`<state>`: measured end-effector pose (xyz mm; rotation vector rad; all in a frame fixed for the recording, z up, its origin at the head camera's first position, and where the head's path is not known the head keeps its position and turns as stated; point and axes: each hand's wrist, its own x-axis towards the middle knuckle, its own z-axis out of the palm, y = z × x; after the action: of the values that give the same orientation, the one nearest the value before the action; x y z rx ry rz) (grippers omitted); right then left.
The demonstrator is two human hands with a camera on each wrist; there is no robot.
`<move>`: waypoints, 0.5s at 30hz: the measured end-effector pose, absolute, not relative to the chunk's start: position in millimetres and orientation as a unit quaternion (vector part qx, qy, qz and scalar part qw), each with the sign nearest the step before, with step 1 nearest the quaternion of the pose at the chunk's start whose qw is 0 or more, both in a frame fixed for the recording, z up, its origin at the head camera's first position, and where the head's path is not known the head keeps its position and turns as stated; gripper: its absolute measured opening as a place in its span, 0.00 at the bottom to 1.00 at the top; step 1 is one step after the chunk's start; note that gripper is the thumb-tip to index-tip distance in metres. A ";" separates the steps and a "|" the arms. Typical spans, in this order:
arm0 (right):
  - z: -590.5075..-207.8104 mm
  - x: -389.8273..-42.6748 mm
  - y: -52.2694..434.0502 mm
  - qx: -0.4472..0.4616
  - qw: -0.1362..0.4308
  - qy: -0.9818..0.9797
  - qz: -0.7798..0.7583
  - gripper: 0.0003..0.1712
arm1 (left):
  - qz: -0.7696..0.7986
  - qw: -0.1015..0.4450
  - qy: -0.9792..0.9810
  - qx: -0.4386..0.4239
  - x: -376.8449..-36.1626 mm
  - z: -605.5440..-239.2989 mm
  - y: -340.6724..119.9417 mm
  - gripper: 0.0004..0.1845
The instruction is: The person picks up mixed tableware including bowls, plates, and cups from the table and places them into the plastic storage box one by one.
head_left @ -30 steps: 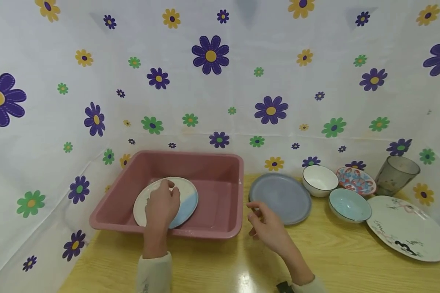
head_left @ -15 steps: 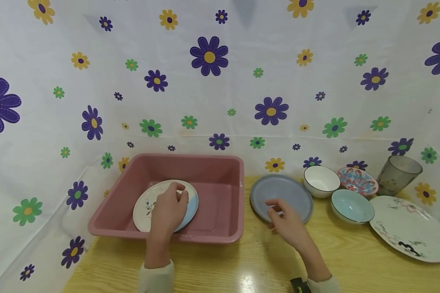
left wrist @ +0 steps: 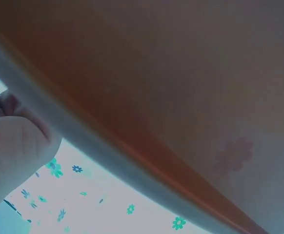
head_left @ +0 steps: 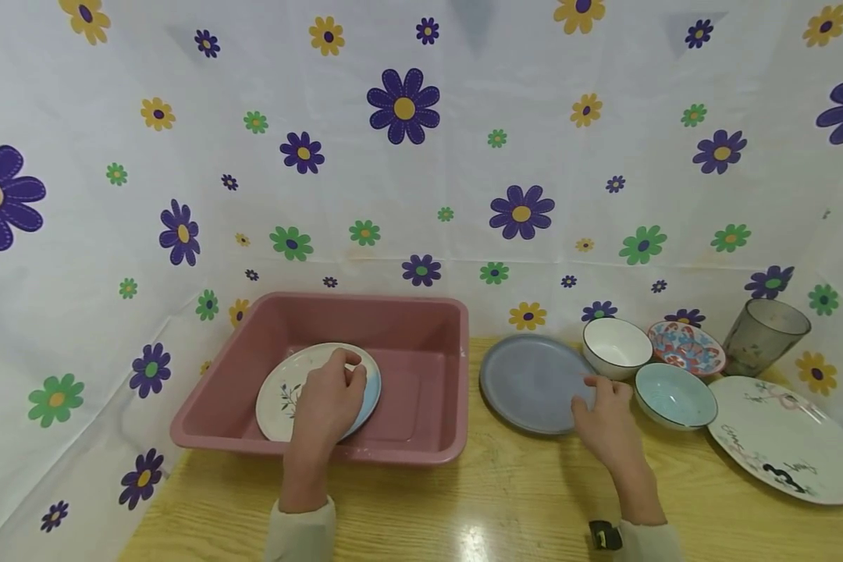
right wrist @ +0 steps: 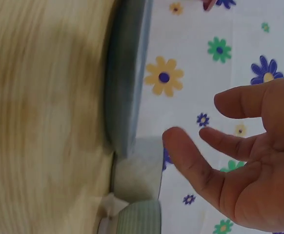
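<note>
My left hand (head_left: 329,402) hovers over a round plate (head_left: 274,402) inside the pink basin (head_left: 460,367). Its fingers curl loosely and nothing shows between them; the plate is cream with a leafy sprig and a light blue section. In the left wrist view the same hand (left wrist: 15,153) appears beside a large rim that fills much of the picture. My right hand (head_left: 613,429), fingers spread and bent, is above the table between a grey-blue plate (head_left: 534,382) and a light blue bowl (head_left: 674,394). Nothing is in its grasp in the right wrist view.
Behind the light blue bowl stand a white bowl (head_left: 614,343) with a dark rim and a red-and-blue patterned bowl (head_left: 684,347). A smoky glass (head_left: 766,336) leans at the back right. A large oval plate (head_left: 787,445) lies at right. Flowered cloth (head_left: 464,164) walls the wooden table (head_left: 393,507).
My right hand has travelled right, from beside the basin, past the grey-blue plate and up to the light blue bowl. The left hand has shifted slightly right over its plate.
</note>
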<state>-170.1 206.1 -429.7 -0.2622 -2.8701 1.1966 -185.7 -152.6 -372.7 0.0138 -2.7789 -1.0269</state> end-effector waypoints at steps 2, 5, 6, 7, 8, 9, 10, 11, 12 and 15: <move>-433.4 -171.2 214.2 -0.105 0.001 -0.926 0.363 0.31 | -0.345 0.089 -0.934 0.002 -186.3 -372.8 -155.4 0.15; -438.8 -173.4 225.2 -0.126 -0.007 -0.933 0.336 0.33 | -0.347 0.087 -0.934 0.008 -185.6 -371.0 -162.6 0.16; -440.5 -174.1 228.6 -0.132 -0.011 -0.935 0.329 0.33 | -0.348 0.087 -0.933 0.013 -185.1 -370.1 -165.5 0.16; -441.6 -174.9 232.1 -0.135 -0.016 -0.936 0.325 0.33 | -0.348 0.087 -0.933 0.018 -184.2 -369.1 -168.5 0.17; -442.9 -175.5 235.4 -0.138 -0.023 -0.937 0.320 0.33 | -0.349 0.085 -0.933 0.022 -183.2 -367.8 -171.2 0.17; -443.8 -176.1 238.6 -0.141 -0.031 -0.938 0.317 0.34 | -0.350 0.085 -0.932 0.027 -182.2 -366.6 -173.7 0.17; -444.5 -176.4 242.2 -0.142 -0.041 -0.938 0.313 0.35 | -0.350 0.087 -0.932 0.029 -181.5 -365.6 -175.8 0.17; -445.4 -176.3 245.5 -0.141 -0.050 -0.940 0.308 0.36 | -0.351 0.086 -0.932 0.032 -180.7 -364.6 -177.6 0.17; -445.7 -176.2 248.1 -0.141 -0.059 -0.939 0.307 0.36 | -0.353 0.084 -0.931 0.033 -179.7 -363.6 -179.0 0.17; -446.0 -175.9 253.1 -0.143 -0.088 -0.937 0.306 0.38 | -0.355 0.084 -0.930 0.035 -178.2 -361.9 -181.1 0.17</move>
<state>-175.9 253.1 -446.0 -0.4761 -3.1217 1.0209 -178.2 -181.1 -361.9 0.1055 -2.7768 -1.0604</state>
